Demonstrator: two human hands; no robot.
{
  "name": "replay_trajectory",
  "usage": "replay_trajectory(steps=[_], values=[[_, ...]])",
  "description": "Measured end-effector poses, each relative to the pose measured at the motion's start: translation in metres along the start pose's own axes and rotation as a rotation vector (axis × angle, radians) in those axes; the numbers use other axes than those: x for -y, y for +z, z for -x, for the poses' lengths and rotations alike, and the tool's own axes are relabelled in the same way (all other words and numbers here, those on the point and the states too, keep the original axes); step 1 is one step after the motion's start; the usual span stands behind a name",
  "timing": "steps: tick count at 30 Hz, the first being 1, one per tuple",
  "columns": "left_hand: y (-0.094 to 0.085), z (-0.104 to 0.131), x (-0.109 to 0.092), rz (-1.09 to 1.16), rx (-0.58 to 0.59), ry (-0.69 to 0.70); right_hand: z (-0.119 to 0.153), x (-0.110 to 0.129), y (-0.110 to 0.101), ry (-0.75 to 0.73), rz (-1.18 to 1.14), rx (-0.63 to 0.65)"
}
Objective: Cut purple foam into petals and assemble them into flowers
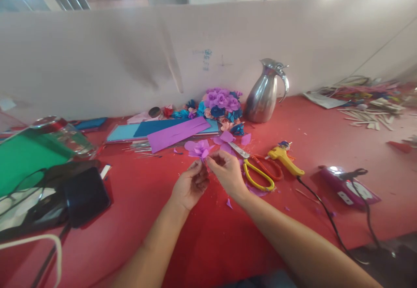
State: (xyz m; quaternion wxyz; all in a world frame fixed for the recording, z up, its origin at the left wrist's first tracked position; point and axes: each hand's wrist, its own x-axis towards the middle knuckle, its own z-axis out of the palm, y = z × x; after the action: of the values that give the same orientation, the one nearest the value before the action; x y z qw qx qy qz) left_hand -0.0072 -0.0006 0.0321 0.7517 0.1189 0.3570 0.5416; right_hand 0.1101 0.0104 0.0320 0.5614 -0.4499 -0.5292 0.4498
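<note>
A purple paper flower (pixel 198 148) is held up between my two hands over the red table. My left hand (pixel 192 181) pinches the flower at its base, fingers curled. From the other side, my right hand (pixel 227 169) grips the flower's lower edge between thumb and fingers. Just behind my right hand lie loose purple paper petals (pixel 226 137). Scissors (pixel 257 170) with one yellow and one red handle rest beside that hand, blades pointing away to the left. A purple paper strip (pixel 178 134) lies beyond the flower on blue sheets (pixel 130 131).
A yellow glue gun (pixel 285 159) with a black cord lies right of the scissors, near a purple power strip (pixel 348 188). Finished paper flowers (pixel 221 101) and a metal jug (pixel 265 92) stand by the wall. A dark phone (pixel 86 196) and a glass jar (pixel 65 134) are at left.
</note>
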Motion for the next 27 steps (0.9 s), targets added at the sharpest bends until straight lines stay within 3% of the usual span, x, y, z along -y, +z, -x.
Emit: replay_trajectory(steps=[4,8,11,18,27], values=[[-0.003,-0.002,0.002,0.008,0.040,0.017,0.003,0.005,0.001,-0.043,0.099,-0.032],[-0.004,-0.001,0.001,0.023,0.082,0.011,0.003,0.011,-0.003,-0.058,0.051,-0.086],[-0.003,0.000,-0.001,0.033,0.073,-0.013,0.002,0.012,-0.007,-0.026,-0.007,-0.098],[-0.002,0.000,0.000,0.062,0.010,-0.038,0.009,0.004,0.001,-0.027,0.017,0.006],[-0.002,-0.001,0.004,0.057,0.005,-0.017,0.009,0.005,0.005,0.001,-0.006,-0.043]])
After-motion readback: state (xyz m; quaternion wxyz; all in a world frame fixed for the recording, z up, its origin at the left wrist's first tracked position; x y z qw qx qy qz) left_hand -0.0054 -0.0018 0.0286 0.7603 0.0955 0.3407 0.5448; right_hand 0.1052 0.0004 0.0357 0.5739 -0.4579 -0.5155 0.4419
